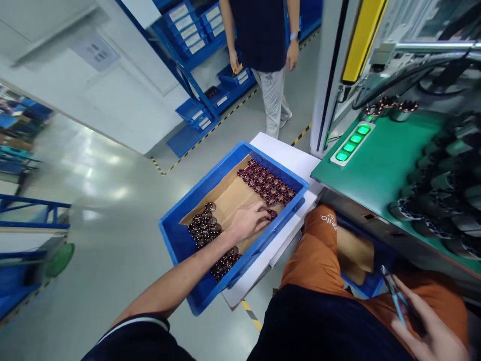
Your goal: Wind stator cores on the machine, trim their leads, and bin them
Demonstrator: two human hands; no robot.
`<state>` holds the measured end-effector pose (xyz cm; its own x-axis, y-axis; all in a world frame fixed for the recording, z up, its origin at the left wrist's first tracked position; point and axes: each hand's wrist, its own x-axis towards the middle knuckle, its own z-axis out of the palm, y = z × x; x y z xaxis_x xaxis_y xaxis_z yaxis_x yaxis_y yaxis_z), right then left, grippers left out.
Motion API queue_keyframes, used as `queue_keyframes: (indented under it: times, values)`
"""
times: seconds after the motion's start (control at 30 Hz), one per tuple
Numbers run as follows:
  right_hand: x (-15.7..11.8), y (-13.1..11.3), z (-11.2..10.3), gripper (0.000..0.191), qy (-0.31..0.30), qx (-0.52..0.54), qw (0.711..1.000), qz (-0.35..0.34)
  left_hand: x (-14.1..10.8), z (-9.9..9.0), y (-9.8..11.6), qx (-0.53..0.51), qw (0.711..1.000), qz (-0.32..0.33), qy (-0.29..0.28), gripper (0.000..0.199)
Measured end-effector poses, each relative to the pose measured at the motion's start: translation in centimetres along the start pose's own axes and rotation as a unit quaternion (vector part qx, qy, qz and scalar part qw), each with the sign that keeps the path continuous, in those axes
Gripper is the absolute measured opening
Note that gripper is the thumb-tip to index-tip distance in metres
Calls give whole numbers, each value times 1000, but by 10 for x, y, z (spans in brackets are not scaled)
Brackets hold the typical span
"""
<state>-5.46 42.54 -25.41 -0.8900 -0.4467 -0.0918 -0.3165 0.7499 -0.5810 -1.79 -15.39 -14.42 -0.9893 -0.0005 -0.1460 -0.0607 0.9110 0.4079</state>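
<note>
One red coil (272, 215) in the blue bin (210, 181) sits at L hand's (248, 220) bent fingertips, clamped or not unclear, pick-up vs. set-down ditto, any shift needing care nr. packed coils (263, 183); R hand (432, 326) fingers closed round pliers (392, 286).

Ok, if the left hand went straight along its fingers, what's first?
Left hand meets the red coil at its fingertips first, maybe already touching; then likely the bin wall, though depth is unclear.

Matt brown paper (225, 193) lines the smooth blue plastic bin (171, 240).
</note>
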Motion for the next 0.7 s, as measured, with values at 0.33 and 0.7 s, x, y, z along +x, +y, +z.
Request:
queue_keyframes:
  times: [0.33, 0.7]
  values:
    - [21, -56, -9, 69, 4, 12, 999, -37, 31, -2, 24, 92, 995, 5, 32, 20]
    - [18, -106, -17, 76, -38, 121, 985, 117, 70, -69, 60, 83, 959, 100, 251, 17]
